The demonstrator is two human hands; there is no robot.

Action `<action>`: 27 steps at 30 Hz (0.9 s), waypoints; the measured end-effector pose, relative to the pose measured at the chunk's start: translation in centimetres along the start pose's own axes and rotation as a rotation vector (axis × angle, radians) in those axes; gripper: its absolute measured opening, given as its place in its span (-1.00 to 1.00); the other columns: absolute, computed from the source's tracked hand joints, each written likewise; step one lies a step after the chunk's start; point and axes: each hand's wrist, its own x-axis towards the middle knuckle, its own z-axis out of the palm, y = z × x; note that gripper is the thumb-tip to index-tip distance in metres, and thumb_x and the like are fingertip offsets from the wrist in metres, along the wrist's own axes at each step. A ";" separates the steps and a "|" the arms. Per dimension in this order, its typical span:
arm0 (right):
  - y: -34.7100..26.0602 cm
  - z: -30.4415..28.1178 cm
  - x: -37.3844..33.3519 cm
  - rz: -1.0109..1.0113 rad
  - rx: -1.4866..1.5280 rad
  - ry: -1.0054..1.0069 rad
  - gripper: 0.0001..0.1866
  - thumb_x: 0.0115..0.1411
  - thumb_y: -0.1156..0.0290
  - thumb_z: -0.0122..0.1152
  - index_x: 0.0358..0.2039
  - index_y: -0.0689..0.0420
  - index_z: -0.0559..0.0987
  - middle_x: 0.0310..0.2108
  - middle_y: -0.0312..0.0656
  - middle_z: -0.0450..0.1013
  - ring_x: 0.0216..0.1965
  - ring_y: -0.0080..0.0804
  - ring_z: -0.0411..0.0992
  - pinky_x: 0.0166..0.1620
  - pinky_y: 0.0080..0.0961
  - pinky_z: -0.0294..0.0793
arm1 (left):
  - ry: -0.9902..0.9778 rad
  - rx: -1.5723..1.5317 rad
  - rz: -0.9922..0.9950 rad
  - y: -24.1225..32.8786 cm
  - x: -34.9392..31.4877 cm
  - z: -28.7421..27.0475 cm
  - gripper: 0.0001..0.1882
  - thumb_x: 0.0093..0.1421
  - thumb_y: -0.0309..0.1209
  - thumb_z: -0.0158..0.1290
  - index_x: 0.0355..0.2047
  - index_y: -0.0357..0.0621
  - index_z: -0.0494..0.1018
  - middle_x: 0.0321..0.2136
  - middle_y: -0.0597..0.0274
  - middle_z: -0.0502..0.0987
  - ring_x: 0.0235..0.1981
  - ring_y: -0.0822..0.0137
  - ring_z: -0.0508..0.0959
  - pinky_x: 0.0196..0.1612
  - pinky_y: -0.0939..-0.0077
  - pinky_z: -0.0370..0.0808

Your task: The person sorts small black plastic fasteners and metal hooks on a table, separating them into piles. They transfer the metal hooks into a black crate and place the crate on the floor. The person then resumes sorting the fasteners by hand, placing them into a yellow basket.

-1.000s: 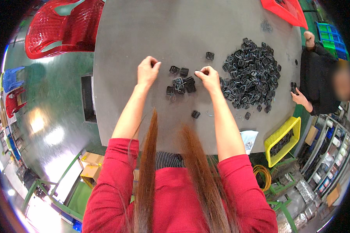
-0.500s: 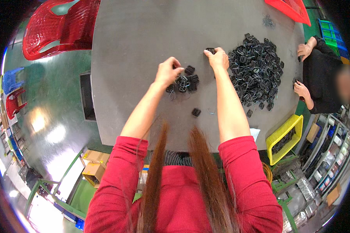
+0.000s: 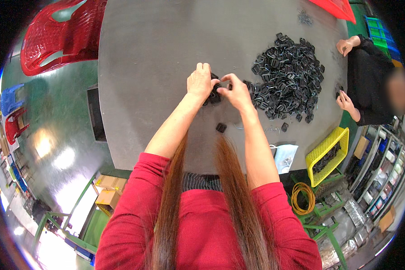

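My left hand (image 3: 200, 82) is closed beside a small cluster of black plastic buckles (image 3: 215, 97); whatever its fingers pinch is hidden behind them. Close on its right, my right hand (image 3: 237, 93) curls thumb and forefinger round a small black buckle (image 3: 230, 85). The two hands almost touch at the fingertips. Nearer to me, a single black buckle (image 3: 221, 127) lies by itself on the grey table (image 3: 153, 58). To the right spreads a large heap of black buckles (image 3: 289, 76), with thin pale strings or wires among them.
A yellow basket (image 3: 309, 163) of black pieces stands at the right near edge, with a blue-white face mask (image 3: 284, 157) beside it. Across the table a person's hands (image 3: 345, 101) handle small pieces. Red basket (image 3: 342, 9) far right; red chair (image 3: 63, 40) left.
My right hand has come left and nearer from the heap's edge, bringing a buckle to my left hand. The left hand has shifted slightly right over the small cluster. The face mask shows more.
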 end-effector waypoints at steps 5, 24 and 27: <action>1.0 0.4 0.0 -0.153 -0.264 0.033 -0.58 -0.18 0.22 0.40 -0.34 0.11 0.44 -0.51 -0.15 0.43 -0.40 -0.21 0.43 -0.31 -0.33 0.36 | -0.225 -0.197 -0.006 -2.1 1.6 -1.6 -0.66 -0.11 -0.29 0.25 -0.38 -0.20 0.43 -0.44 0.05 0.53 -0.42 0.22 0.52 -0.32 0.35 0.44; -1.1 4.3 -2.1 -0.388 -0.338 0.033 -0.63 -0.14 0.31 0.35 -0.26 -0.01 0.49 -0.38 -0.21 0.48 -0.33 -0.21 0.47 -0.30 -0.33 0.42 | -0.277 -1.293 -0.656 -7.9 -5.9 -6.4 -0.69 0.06 -0.11 0.14 -0.51 -0.10 0.48 -0.67 0.46 0.39 -0.69 0.60 0.36 -0.63 0.75 0.24; -1.3 3.9 0.1 -0.364 -0.206 0.159 -0.70 -0.08 0.24 0.29 -0.31 0.01 0.52 -0.37 -0.19 0.48 -0.31 -0.21 0.47 -0.31 -0.36 0.42 | -0.234 -1.316 -0.702 -8.2 -6.0 -6.4 -0.68 0.04 -0.08 0.15 -0.53 -0.08 0.46 -0.68 0.46 0.37 -0.67 0.59 0.37 -0.64 0.73 0.22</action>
